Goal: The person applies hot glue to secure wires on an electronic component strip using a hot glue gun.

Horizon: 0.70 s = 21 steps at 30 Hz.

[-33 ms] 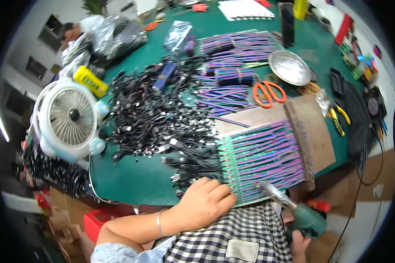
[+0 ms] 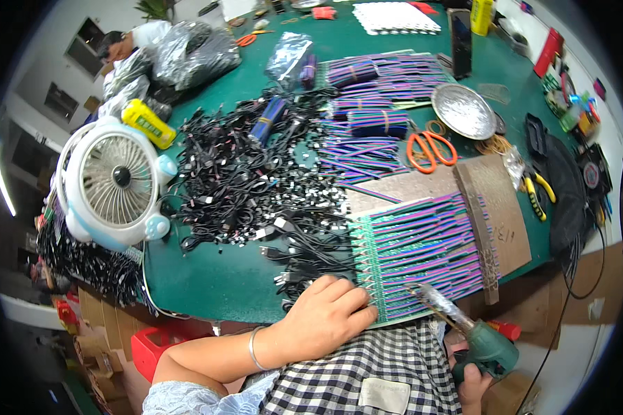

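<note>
My left hand (image 2: 329, 312), with a silver bangle on its wrist, rests at the near left corner of a row of green circuit boards (image 2: 367, 252). Its fingers are curled and pressed together; whatever lies between them is hidden. Striped ribbon wires (image 2: 429, 238) run rightward from the boards. Black cables (image 2: 301, 259) with plugs lie just beyond that hand. At the lower right my right hand (image 2: 472, 380) grips a dark green soldering gun (image 2: 491, 349). Its foil-wrapped barrel points up and left, the tip over the nearest wires.
A wooden bar (image 2: 479, 238) lies across the wires' right ends. Orange scissors (image 2: 430, 149), a metal bowl (image 2: 464, 111) and yellow-black pliers (image 2: 537, 195) lie beyond. A fan (image 2: 121, 180) stands left of a large cable heap (image 2: 242, 183). Another person (image 2: 121, 45) sits at the far left.
The view has shifted slightly, moving the table's things a little rightward in the picture. Both hands keep their grips, and the soldering gun stays at the nearest wires.
</note>
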Each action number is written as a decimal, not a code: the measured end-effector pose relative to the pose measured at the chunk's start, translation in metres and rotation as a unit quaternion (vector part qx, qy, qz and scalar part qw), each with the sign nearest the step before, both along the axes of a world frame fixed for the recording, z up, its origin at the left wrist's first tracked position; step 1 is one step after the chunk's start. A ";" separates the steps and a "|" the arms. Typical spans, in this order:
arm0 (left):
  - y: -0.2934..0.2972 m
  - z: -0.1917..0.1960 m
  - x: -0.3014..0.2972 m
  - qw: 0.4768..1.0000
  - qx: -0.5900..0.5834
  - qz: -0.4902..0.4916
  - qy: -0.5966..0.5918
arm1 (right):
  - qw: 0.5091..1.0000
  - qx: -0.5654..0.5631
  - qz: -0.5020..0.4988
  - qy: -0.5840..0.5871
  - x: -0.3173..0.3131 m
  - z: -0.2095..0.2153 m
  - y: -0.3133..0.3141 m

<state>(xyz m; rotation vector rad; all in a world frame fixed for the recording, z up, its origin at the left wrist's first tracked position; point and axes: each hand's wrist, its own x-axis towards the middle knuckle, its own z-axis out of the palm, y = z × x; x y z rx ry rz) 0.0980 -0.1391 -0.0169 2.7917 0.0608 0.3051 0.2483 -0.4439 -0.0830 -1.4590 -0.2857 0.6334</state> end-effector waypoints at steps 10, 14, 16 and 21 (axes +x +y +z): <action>0.173 0.013 -0.058 0.882 0.150 0.379 -0.237 | 0.999 0.012 0.005 -0.031 0.003 0.011 0.030; 0.227 -0.011 -0.073 0.820 0.173 0.533 -0.119 | 0.999 0.016 0.017 -0.044 0.000 0.014 0.035; 0.238 -0.013 -0.066 0.826 0.172 0.528 -0.099 | 0.999 0.004 0.017 -0.047 0.001 0.008 0.027; 0.273 -0.019 -0.066 0.824 -0.187 0.436 -0.309 | 0.999 0.008 0.018 -0.038 -0.003 0.012 0.030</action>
